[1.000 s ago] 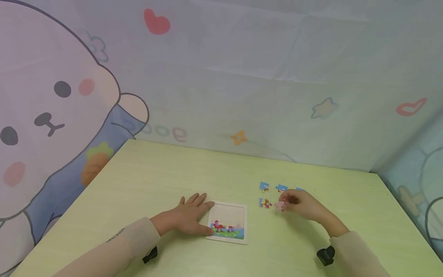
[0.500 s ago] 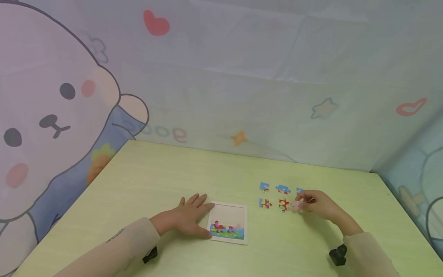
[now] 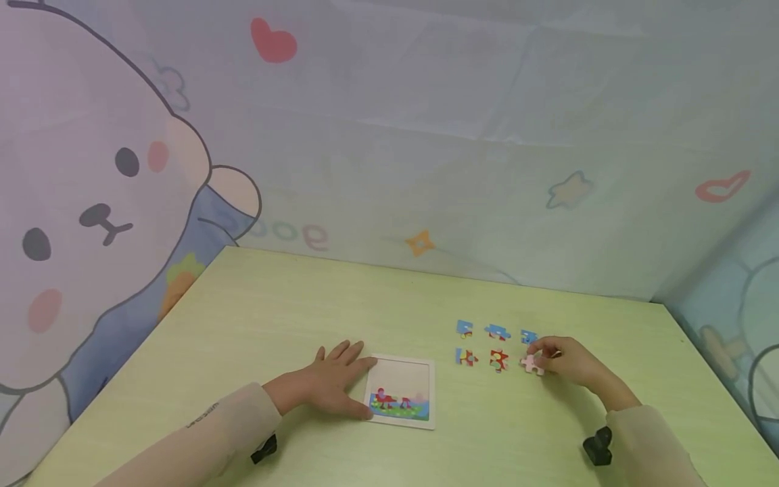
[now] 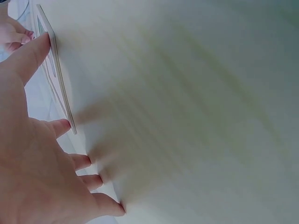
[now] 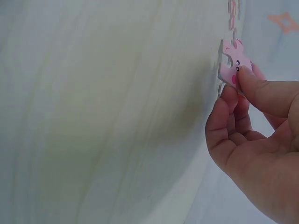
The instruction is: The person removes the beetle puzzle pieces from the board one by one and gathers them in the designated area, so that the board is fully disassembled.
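My right hand (image 3: 569, 362) pinches a pink jigsaw piece (image 3: 531, 364) between thumb and fingers, at the right end of the nearer row of pieces. In the right wrist view the pink piece (image 5: 232, 65) shows a small printed face, with the thumb over its edge. My left hand (image 3: 335, 382) lies with spread fingers at the left side of a square puzzle frame (image 3: 398, 425), thumb and index finger touching its rim. Along the frame's lower part runs a printed strip (image 3: 398, 407) of green, blue and red; its upper part shows bare pale backing.
Several other jigsaw pieces lie in two rows right of the frame: a blue corner piece (image 3: 464, 329), a blue piece (image 3: 498, 331), another blue piece (image 3: 528, 336), a blue-and-red piece (image 3: 466, 357) and a red piece (image 3: 499, 360). A printed cloth (image 3: 389, 135) hangs behind the table (image 3: 292, 291).
My right hand has moved right with the pink piece, from over the middle of the nearer row to its right end, uncovering the red piece. The left hand stays on the frame.
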The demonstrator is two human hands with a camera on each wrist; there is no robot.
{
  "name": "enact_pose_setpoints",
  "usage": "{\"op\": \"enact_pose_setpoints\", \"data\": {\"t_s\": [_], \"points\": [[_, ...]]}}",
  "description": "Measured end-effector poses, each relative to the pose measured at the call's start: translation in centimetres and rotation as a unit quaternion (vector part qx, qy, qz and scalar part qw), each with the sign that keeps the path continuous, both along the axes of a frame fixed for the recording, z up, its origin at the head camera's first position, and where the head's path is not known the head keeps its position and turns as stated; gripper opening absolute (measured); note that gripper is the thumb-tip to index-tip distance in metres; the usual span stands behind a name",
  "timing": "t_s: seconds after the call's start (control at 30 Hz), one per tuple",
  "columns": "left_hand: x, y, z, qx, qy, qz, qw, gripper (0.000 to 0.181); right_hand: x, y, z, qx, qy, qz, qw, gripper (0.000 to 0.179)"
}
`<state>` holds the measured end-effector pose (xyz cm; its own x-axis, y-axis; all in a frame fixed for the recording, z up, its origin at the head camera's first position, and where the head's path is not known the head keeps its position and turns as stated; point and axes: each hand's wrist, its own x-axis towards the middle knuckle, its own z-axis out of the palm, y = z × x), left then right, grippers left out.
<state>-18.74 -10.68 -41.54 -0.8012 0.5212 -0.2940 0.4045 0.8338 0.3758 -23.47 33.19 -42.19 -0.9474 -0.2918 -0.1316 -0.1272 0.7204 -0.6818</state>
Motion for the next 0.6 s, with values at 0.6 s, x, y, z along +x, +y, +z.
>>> {"op": "enact_pose_setpoints", "data": {"t_s": [0.6], "points": [[0.13, 0.02, 0.15, 0.003, -0.002, -0.002, 1.0, 0.089, -0.21, 0.29, -0.63, 0.002, -0.012, -0.015, 0.9998, 0.019]]}}
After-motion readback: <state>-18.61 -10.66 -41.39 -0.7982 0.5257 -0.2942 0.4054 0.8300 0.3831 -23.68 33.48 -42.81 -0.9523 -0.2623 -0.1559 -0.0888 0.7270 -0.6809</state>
